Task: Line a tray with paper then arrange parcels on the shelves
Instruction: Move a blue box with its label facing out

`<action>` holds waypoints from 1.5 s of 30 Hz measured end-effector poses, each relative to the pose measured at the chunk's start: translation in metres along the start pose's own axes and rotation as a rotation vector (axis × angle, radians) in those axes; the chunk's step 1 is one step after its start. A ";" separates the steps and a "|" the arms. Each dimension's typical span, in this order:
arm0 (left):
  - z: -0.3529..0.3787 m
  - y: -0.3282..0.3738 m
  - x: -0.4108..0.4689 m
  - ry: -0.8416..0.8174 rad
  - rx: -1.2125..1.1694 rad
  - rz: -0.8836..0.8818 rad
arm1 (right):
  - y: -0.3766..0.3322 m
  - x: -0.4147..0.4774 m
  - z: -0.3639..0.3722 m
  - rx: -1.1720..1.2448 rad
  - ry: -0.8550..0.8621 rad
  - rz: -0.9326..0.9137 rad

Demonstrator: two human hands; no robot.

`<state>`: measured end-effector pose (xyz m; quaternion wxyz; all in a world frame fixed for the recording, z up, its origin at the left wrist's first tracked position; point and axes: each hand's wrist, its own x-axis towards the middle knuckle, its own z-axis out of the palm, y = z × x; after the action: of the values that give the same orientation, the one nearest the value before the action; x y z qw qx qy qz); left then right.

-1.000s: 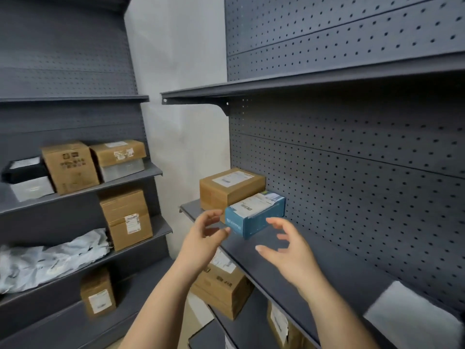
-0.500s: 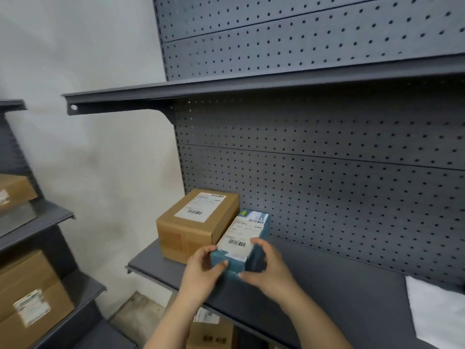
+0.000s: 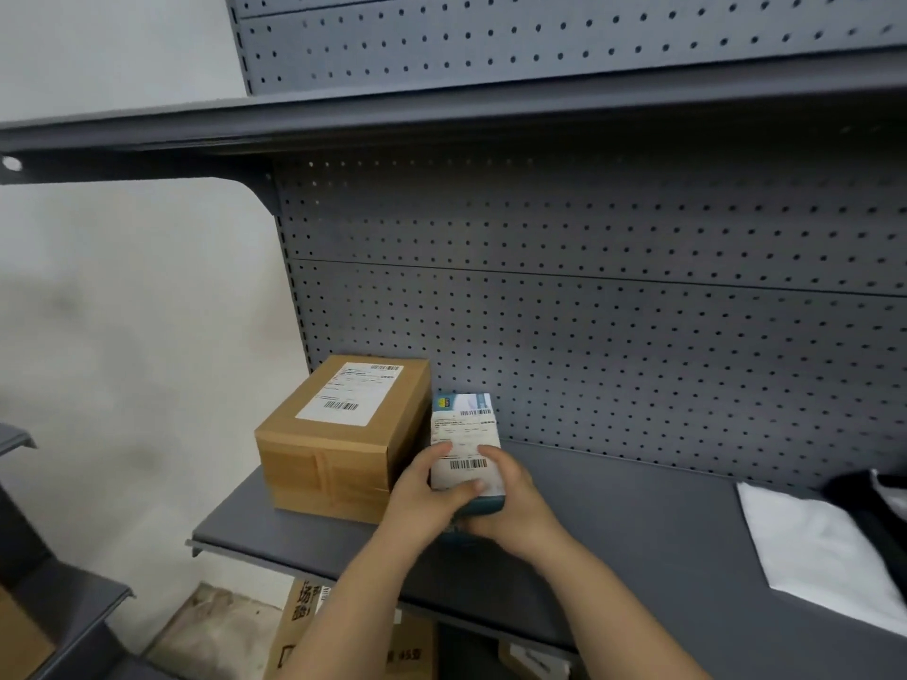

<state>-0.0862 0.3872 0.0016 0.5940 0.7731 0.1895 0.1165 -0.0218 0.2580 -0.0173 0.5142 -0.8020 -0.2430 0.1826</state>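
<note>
Teal small box [image 3: 465, 436] sat at centre frame on the grey shelf [image 3: 613, 512], just right of the brown carton [image 3: 338, 439]. Left hand [image 3: 422, 498] and right hand [image 3: 510, 503] each had their grip clamped on its near end. White packet [image 3: 814, 547] lay at lower right of the frame.

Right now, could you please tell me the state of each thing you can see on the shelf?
Blue box: label up, gripped at its near end by both hands, beside the brown box.
Brown box: closed, taped, label up, resting on the shelf.
White bag: lying flat at the right.
Left hand: closed on the blue box.
Right hand: closed on the blue box.
</note>
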 end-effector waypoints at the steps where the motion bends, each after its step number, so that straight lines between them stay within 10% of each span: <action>1: 0.002 0.001 0.004 0.009 -0.008 -0.010 | 0.000 0.002 0.000 0.024 -0.006 0.005; 18: 0.097 0.085 -0.035 -0.261 -0.080 0.326 | -0.010 -0.112 -0.125 0.062 0.440 -0.182; 45: 0.559 0.227 -0.311 -0.874 -0.224 0.589 | 0.113 -0.538 -0.449 -0.068 1.071 0.046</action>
<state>-0.1049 -0.2859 0.0845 0.6387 0.7018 -0.3136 -0.0351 -0.1941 -0.4234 0.0842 0.5357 -0.8042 0.0651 -0.2489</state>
